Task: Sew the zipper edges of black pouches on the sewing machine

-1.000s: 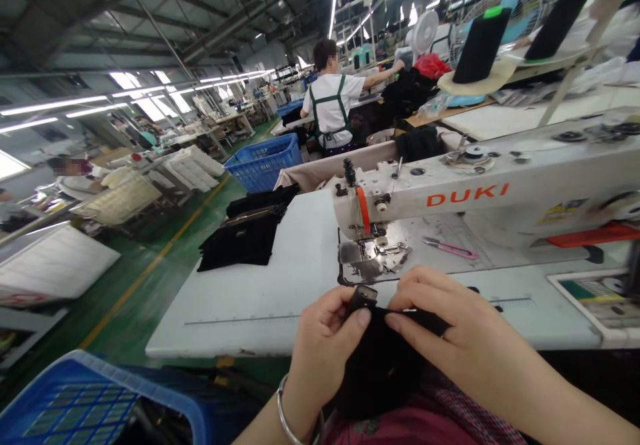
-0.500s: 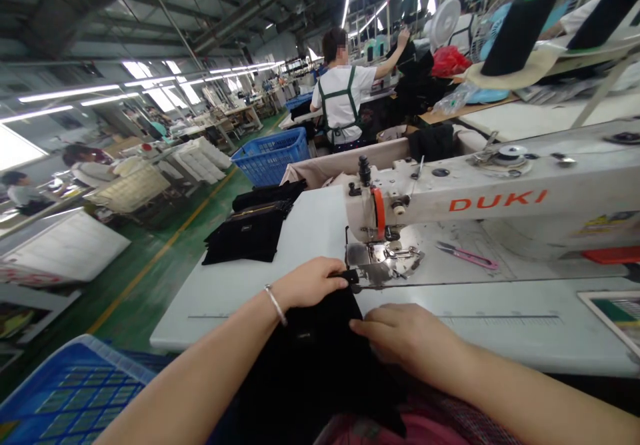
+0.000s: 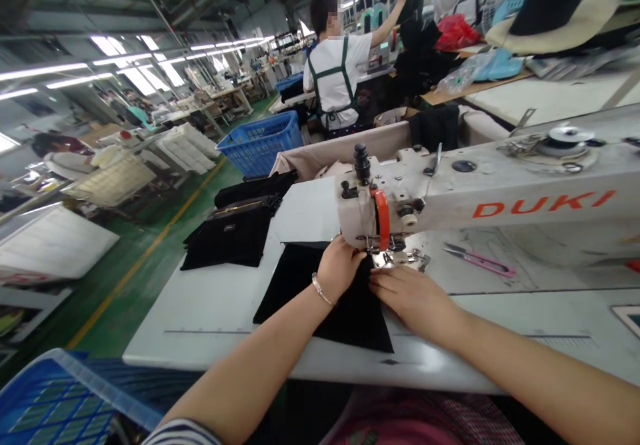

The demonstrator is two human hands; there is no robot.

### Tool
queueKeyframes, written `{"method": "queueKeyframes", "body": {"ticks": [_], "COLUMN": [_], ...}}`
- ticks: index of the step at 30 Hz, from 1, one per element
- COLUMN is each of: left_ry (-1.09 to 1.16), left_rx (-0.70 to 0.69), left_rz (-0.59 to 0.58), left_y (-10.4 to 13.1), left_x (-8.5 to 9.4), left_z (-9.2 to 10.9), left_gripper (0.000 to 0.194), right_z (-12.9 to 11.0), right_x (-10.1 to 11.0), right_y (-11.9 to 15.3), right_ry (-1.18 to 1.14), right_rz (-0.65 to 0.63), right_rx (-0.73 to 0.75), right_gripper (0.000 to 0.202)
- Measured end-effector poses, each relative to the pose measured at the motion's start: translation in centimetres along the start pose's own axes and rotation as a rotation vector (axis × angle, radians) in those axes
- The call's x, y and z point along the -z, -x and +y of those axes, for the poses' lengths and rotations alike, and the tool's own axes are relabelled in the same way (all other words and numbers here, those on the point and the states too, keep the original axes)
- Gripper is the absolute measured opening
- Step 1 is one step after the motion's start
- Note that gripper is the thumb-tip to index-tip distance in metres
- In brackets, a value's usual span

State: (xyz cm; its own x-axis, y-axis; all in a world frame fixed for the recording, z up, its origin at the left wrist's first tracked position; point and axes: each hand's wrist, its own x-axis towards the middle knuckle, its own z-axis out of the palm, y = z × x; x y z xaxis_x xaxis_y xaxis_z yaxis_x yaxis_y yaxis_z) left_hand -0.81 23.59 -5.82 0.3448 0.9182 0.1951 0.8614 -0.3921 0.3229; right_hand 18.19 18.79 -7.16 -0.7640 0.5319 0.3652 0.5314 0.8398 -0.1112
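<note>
A black fabric piece (image 3: 357, 325) lies flat on the sewing machine table, its upper edge at the presser foot (image 3: 387, 258). My left hand (image 3: 340, 268), with a silver bracelet at the wrist, has its fingers bent and closed on the cloth just left of the needle area. Close on the other side, my right hand (image 3: 415, 302) grips the fabric's right edge with its fingers together; its thumb is hidden. Above both hands stands the head of the white sewing machine (image 3: 500, 185).
Pink-handled thread snips (image 3: 480, 260) lie on the machine bed. A stack of black fabric pieces (image 3: 227, 238) rests at the table's left. Blue baskets stand beyond (image 3: 263, 142) and at lower left (image 3: 55, 398). A person (image 3: 335, 72) works ahead, one arm raised.
Both hands have carried the black fabric from the table's front edge forward to the presser foot, where it now lies flat. The view has shifted slightly.
</note>
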Motion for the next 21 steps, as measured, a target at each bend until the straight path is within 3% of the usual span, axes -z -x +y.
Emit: {"method": "queueKeyframes", "body": {"ticks": [4,9,15,21], "left_ry": [0.051,0.083,0.093,0.101], "left_rx": [-0.150,-0.273,-0.334,-0.292], "left_rz": [0.010,0.016,0.042,0.077], "left_y": [2.6,3.0,2.6,3.0], "left_x": [0.0,0.0,-0.2,-0.6], "left_z": [0.3,-0.1,-0.8,-0.1], "left_gripper": [0.020,0.023,0.022,0.023], "right_z": [-0.3,-0.2,-0.2,0.0], "right_x": [-0.1,-0.2,-0.1,0.1], "right_y": [1.2,0.9,0.8,0.8], "right_ry": [-0.035,-0.069,-0.100,-0.137], "right_rz": [0.028,0.044,0.080,0.055], "right_rx": [-0.002,-0.017,-0.026,-0.031], "right_gripper": [0.029,0.027,0.027,0.028]}}
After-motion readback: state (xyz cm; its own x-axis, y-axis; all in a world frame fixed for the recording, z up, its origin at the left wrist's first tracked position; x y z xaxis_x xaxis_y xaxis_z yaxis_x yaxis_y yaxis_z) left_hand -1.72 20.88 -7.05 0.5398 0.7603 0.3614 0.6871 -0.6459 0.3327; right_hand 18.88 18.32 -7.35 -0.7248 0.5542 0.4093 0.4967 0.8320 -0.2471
